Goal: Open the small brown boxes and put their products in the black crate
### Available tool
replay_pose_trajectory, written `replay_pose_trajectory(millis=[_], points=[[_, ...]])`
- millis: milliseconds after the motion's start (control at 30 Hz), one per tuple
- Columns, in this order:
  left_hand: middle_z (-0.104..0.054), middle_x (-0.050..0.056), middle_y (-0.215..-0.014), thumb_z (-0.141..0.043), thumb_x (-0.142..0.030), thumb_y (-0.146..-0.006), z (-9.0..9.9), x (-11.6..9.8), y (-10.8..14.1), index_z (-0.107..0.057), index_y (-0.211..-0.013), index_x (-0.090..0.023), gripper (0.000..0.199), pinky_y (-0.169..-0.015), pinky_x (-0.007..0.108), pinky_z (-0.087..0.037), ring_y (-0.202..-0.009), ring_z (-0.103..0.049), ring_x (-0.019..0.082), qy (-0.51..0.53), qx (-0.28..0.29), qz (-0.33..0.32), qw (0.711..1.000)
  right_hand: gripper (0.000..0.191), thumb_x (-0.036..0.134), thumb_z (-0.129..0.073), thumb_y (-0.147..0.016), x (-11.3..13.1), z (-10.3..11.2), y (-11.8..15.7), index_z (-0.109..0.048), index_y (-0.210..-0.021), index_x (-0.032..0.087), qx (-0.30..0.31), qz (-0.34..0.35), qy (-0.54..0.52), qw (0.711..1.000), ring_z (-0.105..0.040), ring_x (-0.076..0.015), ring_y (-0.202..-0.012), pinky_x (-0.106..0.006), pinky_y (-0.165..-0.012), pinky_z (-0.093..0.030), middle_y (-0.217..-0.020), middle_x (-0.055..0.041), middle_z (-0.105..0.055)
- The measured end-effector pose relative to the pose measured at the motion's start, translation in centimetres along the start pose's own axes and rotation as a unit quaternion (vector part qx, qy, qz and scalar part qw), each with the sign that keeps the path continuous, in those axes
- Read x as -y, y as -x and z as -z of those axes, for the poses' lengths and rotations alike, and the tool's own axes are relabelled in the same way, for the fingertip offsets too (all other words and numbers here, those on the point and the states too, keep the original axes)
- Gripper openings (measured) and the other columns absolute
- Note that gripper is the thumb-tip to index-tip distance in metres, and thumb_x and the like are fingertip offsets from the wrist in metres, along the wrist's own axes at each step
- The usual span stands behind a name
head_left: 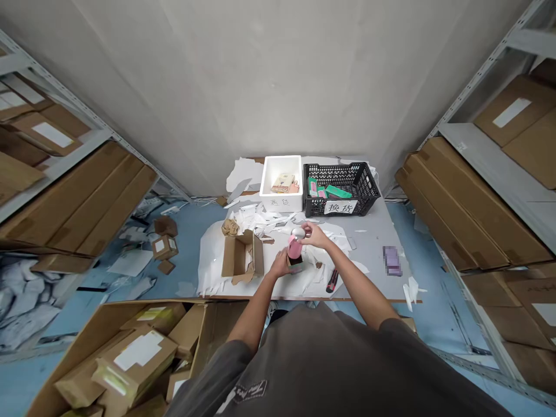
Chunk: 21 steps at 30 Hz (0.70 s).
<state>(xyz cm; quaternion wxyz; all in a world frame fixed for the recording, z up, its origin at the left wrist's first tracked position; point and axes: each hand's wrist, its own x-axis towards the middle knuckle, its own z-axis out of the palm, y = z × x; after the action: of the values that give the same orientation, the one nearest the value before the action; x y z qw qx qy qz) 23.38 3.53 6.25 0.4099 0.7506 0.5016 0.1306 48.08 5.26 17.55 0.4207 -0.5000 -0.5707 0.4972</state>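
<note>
In front of me on the table, a pink bottle-like item [294, 249] with a rounded silver top [297, 233] stands partly inside a small open box [295, 267]. My right hand [314, 236] has its fingers closed at the silver top. Wrapped round the left side of the small box is my left hand [280, 264]. An open brown cardboard box [242, 256] sits to the left, with crumpled brown paper [230, 227] behind it. A red and black box cutter [332, 281] lies to the right near the table's front edge.
A white bin [281, 200] and a black crate [341, 194] holding green and pink boxes stand at the back. Paper scraps [263, 218] litter the table [377, 234]. A large carton [217, 324] of parcels is front left. Loaded shelves flank both sides.
</note>
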Motion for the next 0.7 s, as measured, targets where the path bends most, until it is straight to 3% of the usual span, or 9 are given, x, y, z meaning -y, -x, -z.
replay_pose_trajectory(millis=[100,200,267,333,533,633,700], points=[[-0.036,0.025,-0.173,-0.106,-0.051,-0.05,1.7,-2.3,0.7,-0.025,-0.173,-0.02,0.15,-0.128,0.063,-0.034,-0.162,-0.032,0.05,0.038,-0.071,-0.029,0.996,0.061,0.047,-0.098,-0.056,1.7,1.1,-0.3,-0.058,-0.097,0.025,-0.044,-0.002,-0.043,0.998,-0.07,-0.021,-0.084,-0.038,-0.083,-0.059,-0.09,0.0,-0.073],[-0.042,0.02,-0.169,-0.098,-0.051,-0.069,2.8,-5.6,0.6,-0.027,-0.172,-0.025,0.128,-0.12,0.056,-0.048,-0.15,-0.051,0.04,0.095,-0.139,-0.099,0.981,0.062,0.05,-0.101,-0.056,3.0,1.7,-0.6,-0.059,-0.095,0.025,-0.07,0.0,-0.071,0.995,-0.068,-0.0202,-0.081,-0.036,-0.08,-0.058,-0.087,0.0001,-0.072],[-0.051,0.018,-0.16,-0.095,-0.046,-0.072,3.1,-7.8,0.2,-0.034,-0.168,-0.026,0.115,-0.106,0.051,-0.059,-0.133,-0.064,0.035,0.113,-0.145,-0.119,0.976,0.062,0.053,-0.1,-0.058,3.6,1.9,-0.7,-0.06,-0.096,0.025,-0.084,-0.002,-0.102,0.991,-0.068,-0.0205,-0.083,-0.036,-0.08,-0.058,-0.088,-0.0001,-0.072],[-0.057,0.015,-0.153,-0.093,-0.041,-0.072,3.4,-9.5,-0.4,-0.038,-0.165,-0.027,0.109,-0.099,0.048,-0.062,-0.124,-0.067,0.032,0.127,-0.157,-0.118,0.972,0.061,0.055,-0.098,-0.062,4.0,2.0,-0.5,-0.062,-0.102,0.025,-0.086,-0.002,-0.136,0.987,-0.07,-0.0215,-0.089,-0.036,-0.085,-0.059,-0.094,-0.001,-0.075],[-0.054,0.017,-0.155,-0.088,-0.041,-0.077,5.5,-11.8,-0.5,-0.034,-0.168,-0.026,0.107,-0.103,0.048,-0.06,-0.13,-0.064,0.032,0.231,-0.116,-0.15,0.954,0.084,0.05,-0.097,-0.066,3.7,1.1,1.8,-0.06,-0.138,0.031,0.04,-0.012,-0.201,0.979,-0.072,-0.0288,-0.118,-0.044,-0.1,-0.06,-0.13,-0.0076,-0.074],[-0.046,0.017,-0.162,-0.089,-0.042,-0.076,6.9,-12.7,0.0,-0.043,-0.166,-0.027,0.102,-0.112,0.051,-0.054,-0.143,-0.054,0.037,0.191,-0.115,-0.172,0.96,0.087,0.051,-0.095,-0.067,2.8,-0.2,2.6,-0.057,-0.142,0.031,0.0,-0.017,-0.189,0.982,-0.073,-0.0299,-0.116,-0.047,-0.1,-0.061,-0.131,-0.0095,-0.073],[-0.046,0.015,-0.161,-0.088,-0.043,-0.08,7.4,-13.4,0.2,-0.044,-0.166,-0.03,0.097,-0.11,0.051,-0.055,-0.139,-0.056,0.035,0.196,-0.117,-0.159,0.96,0.088,0.051,-0.095,-0.067,2.3,-1.0,2.8,-0.055,-0.142,0.03,-0.038,-0.026,-0.165,0.985,-0.074,-0.0295,-0.109,-0.047,-0.096,-0.062,-0.128,-0.0103,-0.073]])
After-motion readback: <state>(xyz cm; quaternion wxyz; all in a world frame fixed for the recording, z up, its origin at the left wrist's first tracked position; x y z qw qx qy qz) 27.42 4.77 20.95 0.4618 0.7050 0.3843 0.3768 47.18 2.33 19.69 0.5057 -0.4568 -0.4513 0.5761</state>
